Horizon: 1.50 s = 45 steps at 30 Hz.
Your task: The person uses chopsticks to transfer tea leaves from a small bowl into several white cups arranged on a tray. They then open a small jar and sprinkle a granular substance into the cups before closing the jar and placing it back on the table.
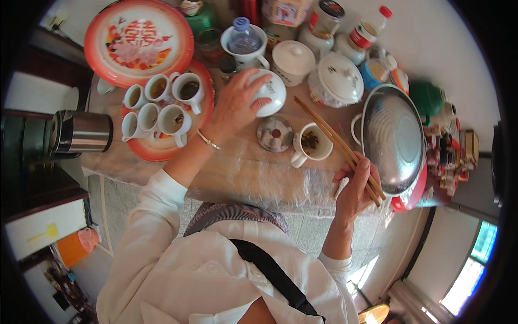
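Observation:
My left hand (238,105) rests over a white ceramic lid or lidded bowl (272,95), fingers spread on its top; whether it grips is hard to tell. Between the fingers and thumb of my right hand (358,182) is a pair of wooden chopsticks (338,141), slanting up and left over a white mug (297,159) with dark dried bits inside. A round metal lid with a red knob (275,134) lies beside that mug. Several white cups (188,91) stand on a red-rimmed enamel tray (160,153), some with brownish liquid, others with dry bits.
A patterned enamel tray (139,73) leans behind the cups. A steel kettle (83,131) stands at the left. Lidded white jars (336,79), a bottle in a white mug (244,40) and other jars line the back. A large metal strainer (392,139) is at the right.

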Motion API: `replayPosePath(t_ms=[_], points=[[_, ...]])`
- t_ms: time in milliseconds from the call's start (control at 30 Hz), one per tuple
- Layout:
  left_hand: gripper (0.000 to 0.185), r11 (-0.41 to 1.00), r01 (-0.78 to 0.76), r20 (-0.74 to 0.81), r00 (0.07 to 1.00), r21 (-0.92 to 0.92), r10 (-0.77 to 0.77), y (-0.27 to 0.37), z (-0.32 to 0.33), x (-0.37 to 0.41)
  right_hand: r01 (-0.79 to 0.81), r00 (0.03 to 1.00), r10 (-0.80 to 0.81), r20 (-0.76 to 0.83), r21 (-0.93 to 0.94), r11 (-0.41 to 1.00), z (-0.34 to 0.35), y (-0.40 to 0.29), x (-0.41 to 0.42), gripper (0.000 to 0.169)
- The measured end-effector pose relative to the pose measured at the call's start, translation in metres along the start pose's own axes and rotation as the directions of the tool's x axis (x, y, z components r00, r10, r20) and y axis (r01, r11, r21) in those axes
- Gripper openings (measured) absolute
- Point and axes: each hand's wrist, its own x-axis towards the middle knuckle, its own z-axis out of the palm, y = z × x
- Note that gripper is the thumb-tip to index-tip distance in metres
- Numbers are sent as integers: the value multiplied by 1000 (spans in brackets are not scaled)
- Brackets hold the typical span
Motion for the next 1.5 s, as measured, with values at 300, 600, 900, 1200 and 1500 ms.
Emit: replayPosePath(t_ms=[300, 600, 900, 1200, 1500], points=[[34, 946, 59, -46, 996, -318, -78, 11, -14, -111, 161, 951, -156, 267, 3, 987, 109, -34, -1, 27], [25, 870, 195, 94, 981, -452, -171, -5, -70, -187, 642, 736, -556, 386, -135, 755, 279, 1, 55, 15], [21, 869, 170, 79, 985, -464, -150, -56, -118, -227, 277, 916, -191, 354, -210, 938, 337, 10, 77, 41], [18, 768, 206, 290, 957, -607, -28, -83, -128, -234, -19, 984, 15, 177, 22, 1000, 269, 27, -39, 41], [18, 734, 77, 370, 896, -674, 245, -59, -102, -226, -273, 958, 286, -9, 270, 924, 167, 51, -165, 23]])
